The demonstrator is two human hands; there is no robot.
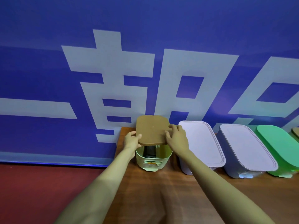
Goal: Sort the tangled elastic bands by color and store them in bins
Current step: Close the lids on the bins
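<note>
Wooden table [161, 191] against a blue banner [40, 75] carries the pale green bin [153, 160]. Left hand [131, 141] and right hand [177, 138] have grips clamped on the brown lid [152, 130] edges, just above it.

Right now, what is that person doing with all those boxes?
A person holds a flat brown lid over a pale green plastic bin. The left hand grips the lid's left edge; the right hand lies on its right side. The bin is partly uncovered, something dark inside. Two lilac lidded bins and a green lidded bin stand closed beside it on the wooden table.
</note>
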